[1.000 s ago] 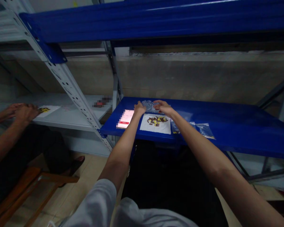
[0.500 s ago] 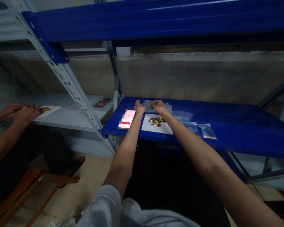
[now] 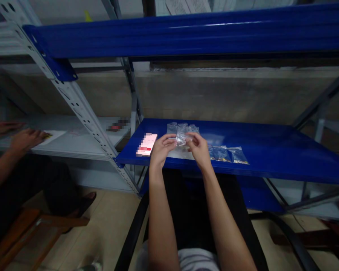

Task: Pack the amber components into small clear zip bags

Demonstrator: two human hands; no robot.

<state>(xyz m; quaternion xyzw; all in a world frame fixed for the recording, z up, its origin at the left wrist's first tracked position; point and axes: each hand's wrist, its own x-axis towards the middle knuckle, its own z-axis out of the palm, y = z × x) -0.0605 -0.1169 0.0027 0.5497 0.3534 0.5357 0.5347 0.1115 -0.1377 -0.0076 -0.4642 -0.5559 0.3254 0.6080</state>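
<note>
A small clear plastic bag (image 3: 182,139) is held up between my two hands above the blue shelf. My left hand (image 3: 161,149) pinches its left side, and my right hand (image 3: 200,148) closes on its right side. Beneath them lies a sheet of white paper (image 3: 181,153), largely covered by the hands; any pieces on it are hidden. Just behind the held bag, more flat clear bags (image 3: 172,128) rest on the shelf. Right of my right hand lie several clear bags (image 3: 238,155) with small yellowish pieces along their lower edges.
A lit phone (image 3: 147,145) lies left of my left hand on the blue shelf (image 3: 271,150). A blue beam (image 3: 186,37) crosses above, and a perforated grey post (image 3: 76,101) stands at left. Beyond it, another person's hand (image 3: 28,141) rests by white paper on a grey shelf.
Both hands have drawn back from the bags behind the paper to above it, with one clear bag between them. The view has shifted, and the brown and yellow pieces are now covered.
</note>
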